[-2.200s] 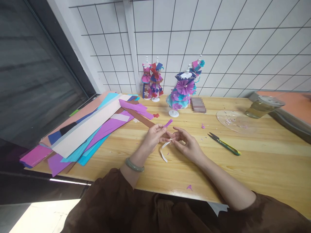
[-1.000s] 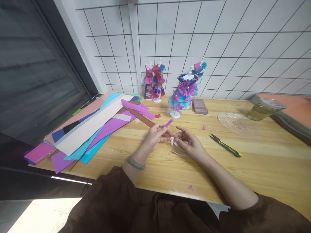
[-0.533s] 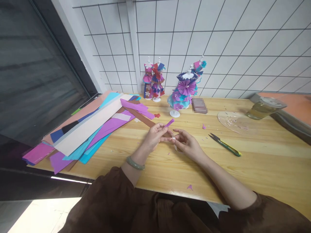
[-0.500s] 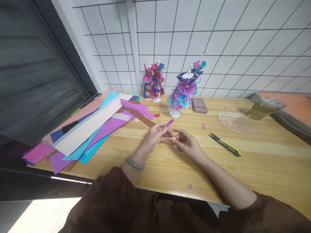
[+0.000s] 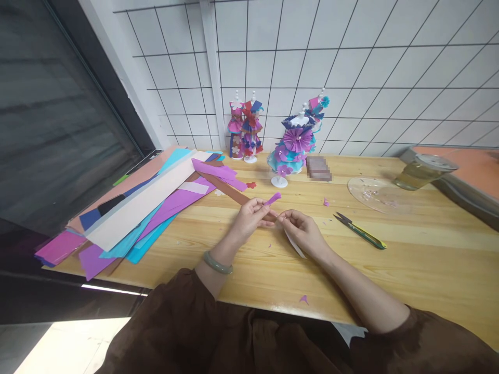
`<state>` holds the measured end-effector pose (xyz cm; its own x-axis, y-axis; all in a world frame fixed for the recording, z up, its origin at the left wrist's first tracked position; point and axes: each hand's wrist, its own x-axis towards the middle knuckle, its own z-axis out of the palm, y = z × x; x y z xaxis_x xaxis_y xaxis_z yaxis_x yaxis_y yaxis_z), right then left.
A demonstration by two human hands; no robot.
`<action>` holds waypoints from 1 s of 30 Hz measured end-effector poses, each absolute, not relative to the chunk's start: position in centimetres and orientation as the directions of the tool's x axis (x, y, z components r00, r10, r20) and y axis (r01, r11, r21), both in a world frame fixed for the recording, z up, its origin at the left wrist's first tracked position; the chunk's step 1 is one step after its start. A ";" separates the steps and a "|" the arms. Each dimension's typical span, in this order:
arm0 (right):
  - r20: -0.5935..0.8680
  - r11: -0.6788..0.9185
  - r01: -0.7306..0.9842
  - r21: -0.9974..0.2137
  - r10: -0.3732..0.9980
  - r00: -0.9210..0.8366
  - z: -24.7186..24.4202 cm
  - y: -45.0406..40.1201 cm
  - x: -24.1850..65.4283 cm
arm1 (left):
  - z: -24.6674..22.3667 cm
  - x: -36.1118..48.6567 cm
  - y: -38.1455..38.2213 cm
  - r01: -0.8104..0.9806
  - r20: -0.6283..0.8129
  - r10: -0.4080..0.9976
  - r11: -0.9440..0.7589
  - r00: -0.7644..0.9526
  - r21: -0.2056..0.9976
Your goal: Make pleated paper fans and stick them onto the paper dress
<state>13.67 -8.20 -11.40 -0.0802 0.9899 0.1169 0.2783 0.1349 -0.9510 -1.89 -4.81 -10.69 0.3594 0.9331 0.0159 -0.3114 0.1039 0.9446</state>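
Some paper [image 5: 273, 198] pinched in left fingers [image 5: 262, 212], strip [image 5: 295, 244] seemingly in right fingers [image 5: 290, 216], snips [image 5: 355, 227] nearby.

Wooden tabletop [image 5: 436, 270] against white tiled wall [image 5: 351, 67], dark grout lines. Near the wall, four miniature dress forms in paper outfits: pink [image 5: 236, 124] beside red-and-blue [image 5: 252, 127]; farther right, purple-and-turquoise [image 5: 297, 139] in front of a fourth [image 5: 319, 113]. Left side: overlapping colored paper sheets [image 5: 144, 202]. Right side: thread snips [image 5: 360, 231], yellow-green handle, points toward the wall; clear round plate [image 5: 356, 191] bearing tiny bits; cup of yellowish liquid [image 5: 419, 175]; orange tray [image 5: 473, 179] at the edge of view.
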 end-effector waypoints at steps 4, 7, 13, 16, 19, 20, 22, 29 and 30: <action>0.126 0.140 0.282 -0.949 0.990 -0.070 -11.8 -8.1 13.6 | -10.9 -1.9 -4.7 -0.290 0.029 0.936 0.079 0.351 0.954; 0.122 0.137 0.290 -0.947 0.990 -0.068 -11.9 -8.2 13.7 | -11.0 -1.9 -4.6 -0.276 0.027 0.944 0.069 0.329 0.959; 0.138 0.163 0.329 -0.930 0.985 -0.099 -11.8 -8.4 13.7 | -11.2 -2.0 -4.3 -0.243 0.014 0.967 0.050 0.253 0.969; 0.151 0.183 0.305 -0.935 0.980 -0.127 -11.7 -8.5 13.6 | -11.6 -1.9 -4.2 -0.190 0.069 0.964 -0.020 0.257 0.982; 0.158 0.194 0.284 -0.939 0.977 -0.146 -11.4 -8.7 13.5 | -12.2 -1.8 -4.2 -0.141 0.146 0.953 -0.111 0.265 0.984; 0.158 0.195 0.278 -0.940 0.976 -0.150 -11.3 -8.7 13.5 | -12.3 -1.8 -4.2 -0.126 0.163 0.949 -0.133 0.270 0.983; 0.160 0.199 0.269 -0.942 0.974 -0.157 -11.1 -8.7 13.5 | -12.4 -1.7 -4.2 -0.110 0.177 0.943 -0.152 0.280 0.982; 0.166 0.203 0.315 -0.927 0.976 -0.139 -11.4 -8.7 13.5 | -11.1 -1.9 -4.5 -0.217 0.036 0.947 0.036 0.320 0.976; 0.172 0.209 0.340 -0.917 0.976 -0.134 -11.5 -8.6 13.5 | -10.9 -1.8 -4.6 -0.221 0.034 0.945 0.042 0.325 0.974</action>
